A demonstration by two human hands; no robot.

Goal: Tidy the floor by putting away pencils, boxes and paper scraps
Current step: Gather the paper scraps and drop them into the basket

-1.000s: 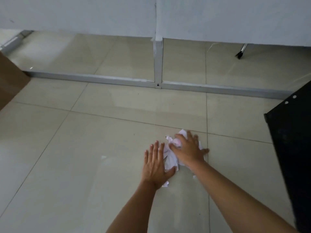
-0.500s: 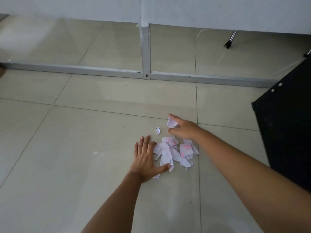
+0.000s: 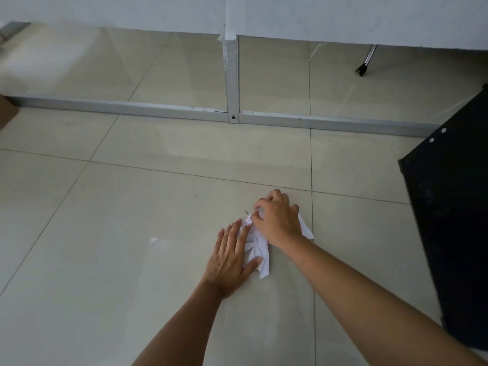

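So half a second ago the right hand [image 3: 277, 220] was reached out to the far side, pinching a stray bit, and the small torn white paper scraps with pink marks [image 3: 257, 249] lay spread out loose. Now that hand is back over the pile with its fingers curled down, apparently pinching a scrap at the far edge, and the scraps are bunched tight between both hands. The left hand [image 3: 229, 260] lies flat and wide open on the glossy beige floor tiles [image 3: 118, 247], walling off the pile's left side, thumb tucked under the near scraps. The pile sits just left of a tile seam, the big black panel [image 3: 454, 233] well off to the right. Looks like gathering is basically done, scoop-up next. No pencils or boxes visible.
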